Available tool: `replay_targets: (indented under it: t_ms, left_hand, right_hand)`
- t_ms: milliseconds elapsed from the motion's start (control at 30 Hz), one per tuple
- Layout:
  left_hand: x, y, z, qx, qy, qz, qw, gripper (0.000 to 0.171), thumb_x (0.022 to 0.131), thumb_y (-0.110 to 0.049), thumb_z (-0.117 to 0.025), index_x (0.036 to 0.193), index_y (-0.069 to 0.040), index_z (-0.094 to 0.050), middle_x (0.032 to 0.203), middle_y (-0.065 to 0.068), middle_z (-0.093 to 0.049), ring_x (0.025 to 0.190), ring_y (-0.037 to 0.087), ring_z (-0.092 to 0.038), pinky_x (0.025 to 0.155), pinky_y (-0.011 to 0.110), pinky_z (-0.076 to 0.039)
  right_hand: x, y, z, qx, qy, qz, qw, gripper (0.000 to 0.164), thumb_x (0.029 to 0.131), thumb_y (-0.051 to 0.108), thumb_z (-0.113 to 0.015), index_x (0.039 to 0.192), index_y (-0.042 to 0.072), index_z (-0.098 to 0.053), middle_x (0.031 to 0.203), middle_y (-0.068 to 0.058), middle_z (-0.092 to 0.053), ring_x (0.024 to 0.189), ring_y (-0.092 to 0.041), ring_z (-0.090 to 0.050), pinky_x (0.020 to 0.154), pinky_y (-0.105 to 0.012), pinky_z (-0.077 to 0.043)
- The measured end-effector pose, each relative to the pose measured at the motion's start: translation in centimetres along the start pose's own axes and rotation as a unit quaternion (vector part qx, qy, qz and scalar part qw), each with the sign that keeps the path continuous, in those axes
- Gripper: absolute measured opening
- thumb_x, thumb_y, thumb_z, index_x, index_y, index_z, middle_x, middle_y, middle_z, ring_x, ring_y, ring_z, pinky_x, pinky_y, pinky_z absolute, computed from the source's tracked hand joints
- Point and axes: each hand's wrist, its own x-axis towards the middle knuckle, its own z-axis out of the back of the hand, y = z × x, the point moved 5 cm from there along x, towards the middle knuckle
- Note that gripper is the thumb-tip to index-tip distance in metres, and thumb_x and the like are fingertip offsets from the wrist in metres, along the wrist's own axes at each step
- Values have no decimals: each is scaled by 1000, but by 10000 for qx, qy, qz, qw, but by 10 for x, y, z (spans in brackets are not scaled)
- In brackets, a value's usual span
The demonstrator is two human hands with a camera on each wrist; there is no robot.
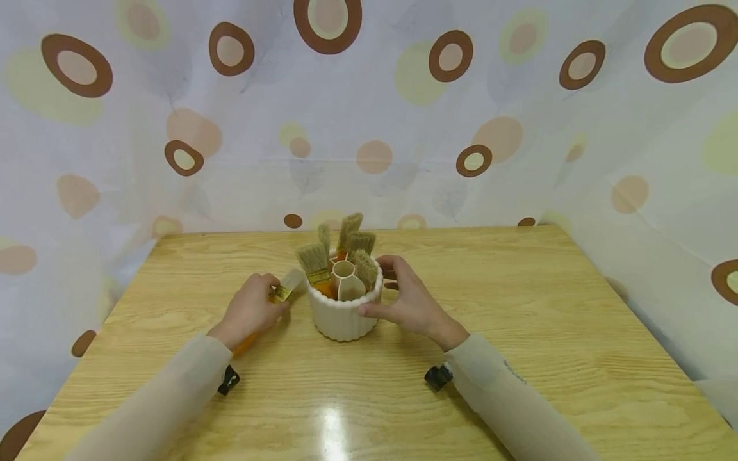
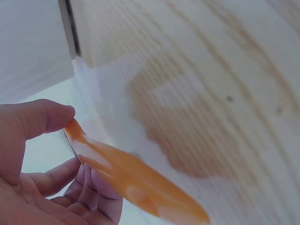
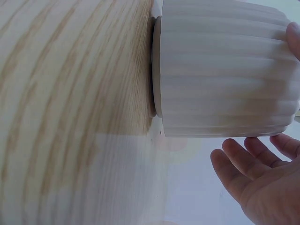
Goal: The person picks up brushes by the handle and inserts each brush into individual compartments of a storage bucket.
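Observation:
In the head view my left hand pinches a paintbrush near its metal band, the pale bristles pointing up and right towards the pot. The left wrist view shows the brush's orange handle between thumb and fingers. A cream ribbed brush pot stands on the table, divided inside around a central tube. Several paintbrushes stand in it, bristles up. My right hand holds the pot's right side, thumb at the front, fingers behind. In the right wrist view the fingertips meet the ribbed wall.
The pot stands on a light wood-grain table. Patterned white sheeting with brown rings and pale spots rises behind the table and along both sides. A black strap piece sits at the right wrist, another at the left.

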Motion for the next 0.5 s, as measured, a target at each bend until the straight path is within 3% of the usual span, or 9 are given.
replay_targets:
  t_ms: [333, 500]
  left_hand:
    - [-12, 0, 11, -266, -386, 118, 9988, 51, 84, -21, -68, 125, 6, -54, 108, 19, -53, 91, 29, -51, 75, 41, -45]
    - [-18, -1, 16, -349, -539, 56, 9979, 52, 84, -21, -66, 126, 5, -53, 107, 19, -52, 87, 27, -50, 69, 36, -45]
  right_hand:
    - [1, 0, 1, -60, 6, -12, 10000, 89, 70, 49, -81, 140, 19, -35, 134, 2, -43, 122, -17, -45, 101, -46, -39]
    - [0, -1, -1, -96, -6, -2, 10000, 89, 70, 49, -81, 140, 19, -34, 134, 3, -43, 122, -17, -45, 101, -46, -40]
